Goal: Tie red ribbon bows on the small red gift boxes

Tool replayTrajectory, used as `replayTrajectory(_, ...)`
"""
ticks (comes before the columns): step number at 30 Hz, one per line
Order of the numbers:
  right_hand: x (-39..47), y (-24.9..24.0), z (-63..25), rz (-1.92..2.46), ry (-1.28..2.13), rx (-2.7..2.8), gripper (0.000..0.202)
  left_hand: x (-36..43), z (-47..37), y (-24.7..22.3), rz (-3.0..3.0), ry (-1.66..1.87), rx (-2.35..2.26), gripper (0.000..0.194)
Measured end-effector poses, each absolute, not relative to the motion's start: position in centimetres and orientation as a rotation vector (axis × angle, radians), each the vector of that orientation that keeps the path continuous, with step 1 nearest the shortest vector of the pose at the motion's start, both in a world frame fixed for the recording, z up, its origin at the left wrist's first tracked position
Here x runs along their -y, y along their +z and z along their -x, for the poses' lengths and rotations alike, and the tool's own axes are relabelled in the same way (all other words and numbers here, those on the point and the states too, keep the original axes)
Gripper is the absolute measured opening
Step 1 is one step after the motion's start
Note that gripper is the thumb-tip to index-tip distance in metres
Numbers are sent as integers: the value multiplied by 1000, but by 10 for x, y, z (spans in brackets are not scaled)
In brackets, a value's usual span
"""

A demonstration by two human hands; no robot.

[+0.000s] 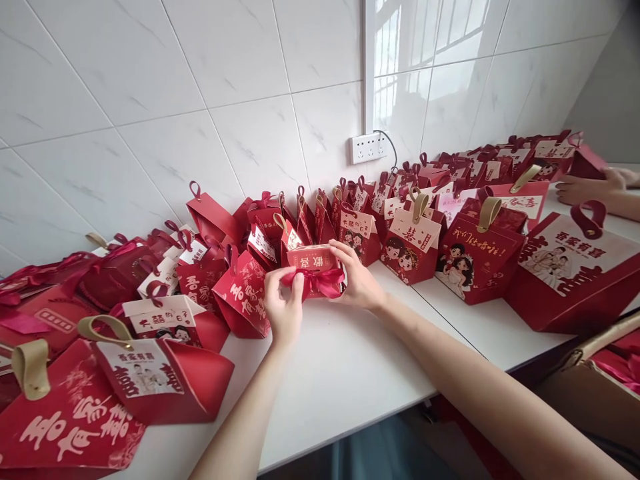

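Observation:
Between my two hands is a small red gift box (311,257) with light characters on its top and a dark-pink ribbon bow (320,283) across its near side. My left hand (284,299) pinches the left end of the bow, thumb toward me. On the box's right side, my right hand (357,277) grips its edge, fingers over the top corner. Just left of my left hand stands a red box with white characters (243,293). Behind the held box are more red boxes, one with a cartoon couple (359,235).
Red gift boxes crowd the white table (345,360) on both sides, a large one (570,273) at right. A power strip (369,148) is on the tiled wall. Another person's hand (590,190) holds a red box at far right. A cardboard carton (575,393) stands below.

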State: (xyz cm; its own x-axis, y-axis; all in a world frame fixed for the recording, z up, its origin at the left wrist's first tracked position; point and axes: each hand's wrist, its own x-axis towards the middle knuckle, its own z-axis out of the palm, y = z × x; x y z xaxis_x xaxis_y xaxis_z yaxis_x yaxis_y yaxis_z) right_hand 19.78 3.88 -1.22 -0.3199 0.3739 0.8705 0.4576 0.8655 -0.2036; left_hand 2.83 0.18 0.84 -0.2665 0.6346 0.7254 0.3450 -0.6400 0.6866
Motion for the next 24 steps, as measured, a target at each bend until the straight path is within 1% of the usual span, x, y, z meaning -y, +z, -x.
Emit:
replayTrajectory(3,-38,-11,-197,619,-98,1921,96,3,-31,7,-2049,2107,-1125,6)
replayTrajectory(5,-37,-11,-197,618,-94,1885,97,7,-32,8,-2349,2120,-978,11)
replayTrajectory(8,-36,-9,-196,592,-84,1856,97,12,-36,10,-2699,2049,-806,17)
replayTrajectory(13,-31,-9,-191,583,-59,1815,95,18,-42,11,-2691,2084,-797,14)
replayTrajectory(18,-29,-8,-188,529,-16,1793,92,20,-43,12,-2700,2088,-795,14)
replayTrajectory(24,-29,-9,-189,579,18,1810,96,20,-44,13,-2704,2095,-797,12)
